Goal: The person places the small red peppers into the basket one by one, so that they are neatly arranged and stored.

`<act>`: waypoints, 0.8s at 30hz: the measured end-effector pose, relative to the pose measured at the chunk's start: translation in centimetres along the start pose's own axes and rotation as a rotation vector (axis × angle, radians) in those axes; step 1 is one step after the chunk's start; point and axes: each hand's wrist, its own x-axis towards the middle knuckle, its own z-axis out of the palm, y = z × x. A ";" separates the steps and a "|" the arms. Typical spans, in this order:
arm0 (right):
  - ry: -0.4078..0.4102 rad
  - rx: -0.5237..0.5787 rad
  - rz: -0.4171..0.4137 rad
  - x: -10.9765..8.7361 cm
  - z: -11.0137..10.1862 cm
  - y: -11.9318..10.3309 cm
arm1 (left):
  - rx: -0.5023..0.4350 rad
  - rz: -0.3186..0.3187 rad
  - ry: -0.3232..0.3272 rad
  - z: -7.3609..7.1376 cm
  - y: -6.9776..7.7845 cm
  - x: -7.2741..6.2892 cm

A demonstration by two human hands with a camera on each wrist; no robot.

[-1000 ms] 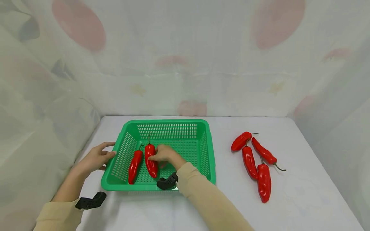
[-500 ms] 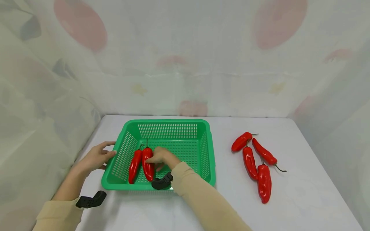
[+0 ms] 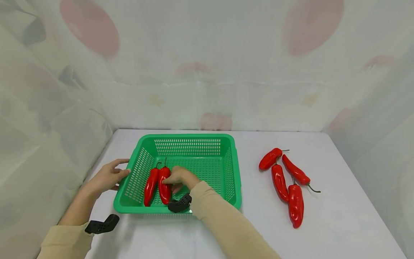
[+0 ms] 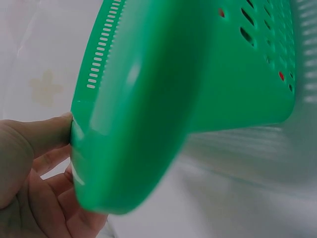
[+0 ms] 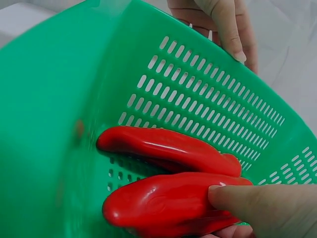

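Inside the green plastic basket (image 3: 187, 136), my right hand (image 3: 181, 177) holds a red pepper (image 3: 164, 194) with a green stem, thumb on top and fingers along its side. A second red pepper (image 3: 150, 187) lies just left of it, near the basket's left wall; in the right wrist view the two are side by side, almost parallel. My left hand (image 3: 109, 177) grips the basket's left rim. In the left wrist view its thumb (image 4: 52, 133) presses the rim's edge and the other fingers lie behind and below.
On the white table (image 3: 343, 201) right of the basket, several more red peppers (image 3: 295, 205) lie in a loose group with stems pointing various ways. A patterned curtain (image 3: 252, 72) hangs behind the table and along both sides.
My right hand has moved left and slightly toward me with the pepper, bringing it close beside the other one. The left hand stays at the rim.
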 end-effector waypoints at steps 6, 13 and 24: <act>0.006 -0.023 0.027 0.1 0.1 0.0 | -0.012 -0.003 -0.003 0.0 0.0 -0.1; -0.012 -0.038 0.031 0.1 0.2 0.1 | -0.006 -0.009 0.002 -0.1 0.0 0.0; -0.030 -0.060 0.028 -0.1 0.5 0.3 | -0.007 -0.019 -0.002 0.0 0.2 -0.1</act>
